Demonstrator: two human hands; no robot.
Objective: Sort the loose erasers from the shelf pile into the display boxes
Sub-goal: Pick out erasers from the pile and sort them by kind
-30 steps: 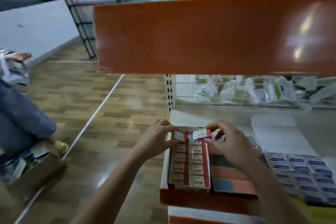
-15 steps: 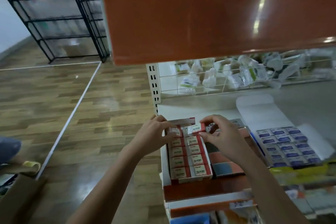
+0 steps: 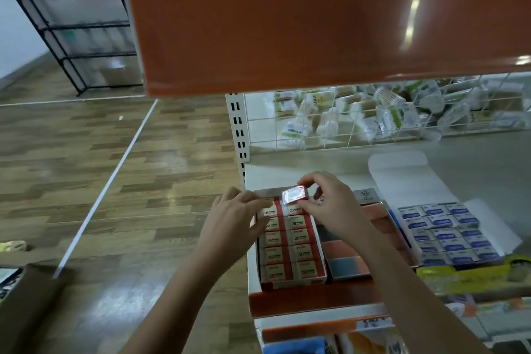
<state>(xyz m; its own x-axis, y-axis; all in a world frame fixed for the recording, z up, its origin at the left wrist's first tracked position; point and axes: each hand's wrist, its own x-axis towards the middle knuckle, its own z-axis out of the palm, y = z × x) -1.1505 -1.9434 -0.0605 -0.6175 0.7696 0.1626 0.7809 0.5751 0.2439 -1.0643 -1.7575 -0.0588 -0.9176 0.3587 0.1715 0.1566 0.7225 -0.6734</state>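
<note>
Right hand (image 3: 330,207) pinches a wrapped eraser (image 3: 295,194) over the red display box (image 3: 290,241) at the shelf's left end; left hand (image 3: 238,215) steadies the box's far-left corner with loosely bent fingers. Released tilted, the eraser could jam crooked.

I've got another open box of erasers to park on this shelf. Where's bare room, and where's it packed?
Bare shelf lies behind the blue eraser box, up to the wire basket. The front is crowded: red 2B box, both hands, and the orange-grey boxes side by side.

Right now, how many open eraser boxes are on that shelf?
2 for sure: the red box at the shelf's left end, under both hands, and the blue box to its right. More may sit out of view.
</note>
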